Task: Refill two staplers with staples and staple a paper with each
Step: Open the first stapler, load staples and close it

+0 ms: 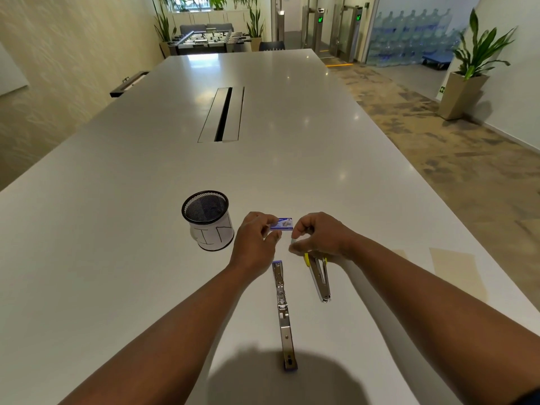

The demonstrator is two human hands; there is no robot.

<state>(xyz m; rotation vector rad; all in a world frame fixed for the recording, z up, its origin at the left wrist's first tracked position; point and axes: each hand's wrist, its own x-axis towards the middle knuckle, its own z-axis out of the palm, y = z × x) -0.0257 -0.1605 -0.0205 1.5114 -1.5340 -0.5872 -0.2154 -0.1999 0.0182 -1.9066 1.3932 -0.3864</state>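
while the left hand [257, 238] pinches the staple box [282, 224] above the desk [117, 200], the right hand [317, 235] pinches what looks like a staple strip; next, judging by both staplers [283, 311] lying open, comes loading.

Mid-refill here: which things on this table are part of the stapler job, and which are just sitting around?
Part of the job:
- staple box, pinched by the left hand
- right hand, holding something small that is hard to make out
- blue stapler, lying opened out flat
- yellow stapler, hinged open
- paper sheets at the right edge

Just lying about:
- mesh pen cup
- table's cable slot
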